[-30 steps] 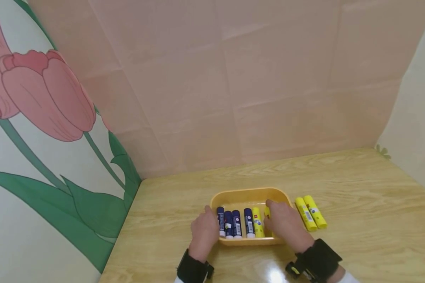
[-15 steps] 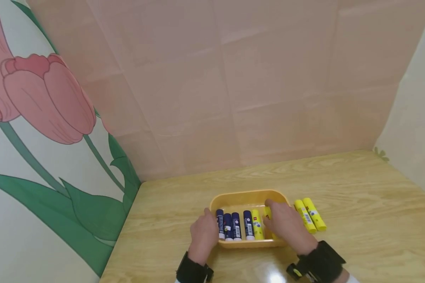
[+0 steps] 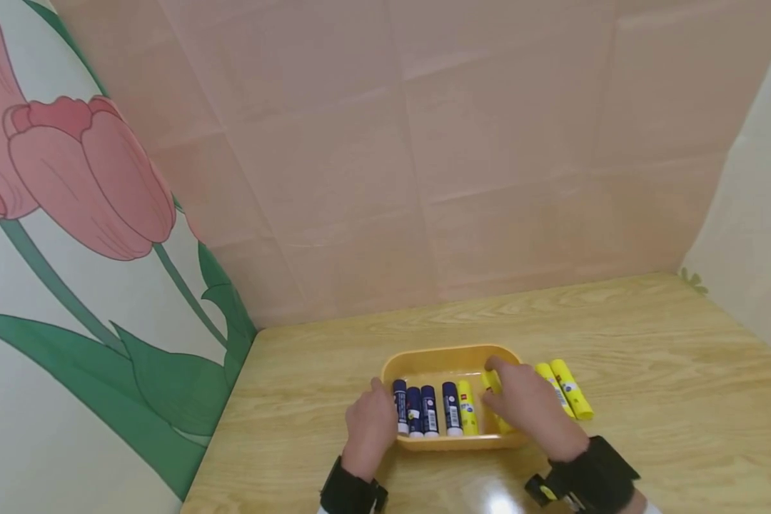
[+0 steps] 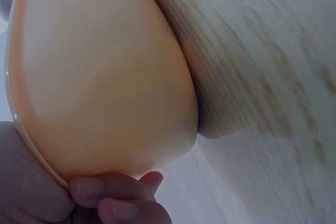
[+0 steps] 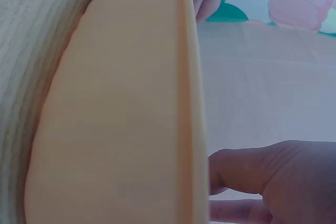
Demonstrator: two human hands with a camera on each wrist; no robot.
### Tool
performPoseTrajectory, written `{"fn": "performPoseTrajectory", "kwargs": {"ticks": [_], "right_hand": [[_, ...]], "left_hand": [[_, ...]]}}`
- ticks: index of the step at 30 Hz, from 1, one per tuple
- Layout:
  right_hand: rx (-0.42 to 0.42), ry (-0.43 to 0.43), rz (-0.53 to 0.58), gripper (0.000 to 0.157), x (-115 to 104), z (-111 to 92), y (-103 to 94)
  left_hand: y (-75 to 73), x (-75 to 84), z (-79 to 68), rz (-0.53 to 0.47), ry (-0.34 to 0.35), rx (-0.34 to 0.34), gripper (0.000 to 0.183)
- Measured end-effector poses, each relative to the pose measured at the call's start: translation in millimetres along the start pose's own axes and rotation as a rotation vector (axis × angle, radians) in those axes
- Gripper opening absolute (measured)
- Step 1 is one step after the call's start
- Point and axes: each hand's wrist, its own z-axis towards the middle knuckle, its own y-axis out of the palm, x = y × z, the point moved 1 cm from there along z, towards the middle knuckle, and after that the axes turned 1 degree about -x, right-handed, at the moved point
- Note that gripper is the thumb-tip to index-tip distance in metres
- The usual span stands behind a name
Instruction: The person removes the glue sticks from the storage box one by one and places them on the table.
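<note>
A yellow-orange plastic tray (image 3: 450,444) rests on the table, with several navy glue sticks (image 3: 429,410) side by side in its left half. Right of these lies a yellow glue stick (image 3: 467,407). My left hand (image 3: 370,421) grips the tray's left end, its fingers (image 4: 123,211) curled at the rim in the left wrist view. Inside the right end, my right hand (image 3: 530,403) holds another yellow glue stick (image 3: 492,382) between thumb and index finger, partly covering it. In the right wrist view, the tray wall hides that stick and the fingertips.
Two yellow glue sticks (image 3: 570,389) lie together on the wooden table (image 3: 668,371), just right of the tray; the right hand partly covers one. A pinkish sheet (image 3: 424,157) hangs behind the table. A tulip-printed wall (image 3: 90,185) stands at the left.
My right hand has shifted slightly right inside the tray, and the yellow glue stick under it now lies farther right and more slanted. The left hand stays at the tray's left end.
</note>
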Motion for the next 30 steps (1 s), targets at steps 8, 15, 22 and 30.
{"fn": "performPoseTrajectory", "kwargs": {"ticks": [8,15,22,30], "right_hand": [[0.023,-0.017,0.022,0.049,2,-2,-10.4],[0.050,-0.020,0.018,0.049,7,-4,-22.9],[0.047,-0.007,0.038,0.048,11,-4,-30.6],[0.085,-0.042,0.034,0.049,22,-4,-34.0]], "left_hand": [[0.3,0.2,0.1,0.018,0.005,0.023,0.030],[-0.1,0.8,0.0,0.016,0.004,0.016,0.031],[-2.0,1.3,-0.3,-0.004,-0.011,-0.005,0.038],[-3.0,1.1,-0.7,-0.015,-0.023,-0.028,0.041]]}}
